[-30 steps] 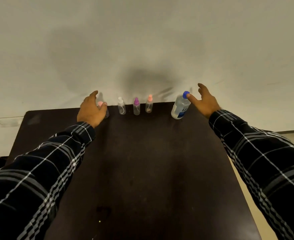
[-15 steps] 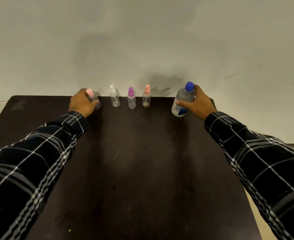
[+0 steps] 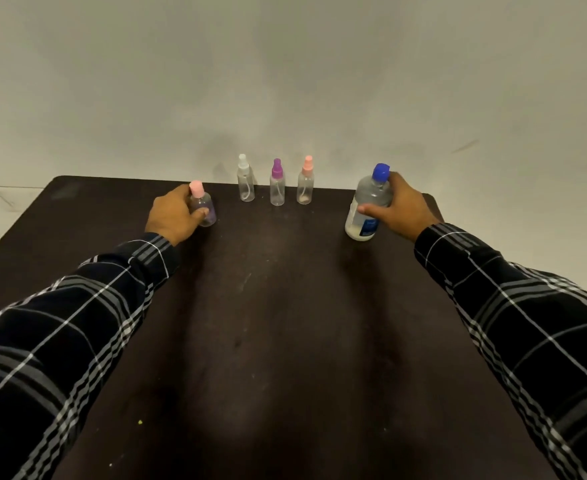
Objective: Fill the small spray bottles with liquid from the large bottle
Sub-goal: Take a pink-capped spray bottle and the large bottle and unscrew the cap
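Pink-capped bottle (image 3: 205, 212) gripped by left hand (image 3: 172, 216), large bottle (image 3: 369, 197) by right hand (image 3: 401, 211); sprayers (image 3: 277, 190) between.

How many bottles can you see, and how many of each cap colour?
Pink caps: 2 (held pink-capped bottle, pink-capped bottle in the row)
White caps: 1 (white-capped bottle)
Purple caps: 1 (purple-capped bottle)
Blue caps: 1 (large bottle)
Total: 5 bottles
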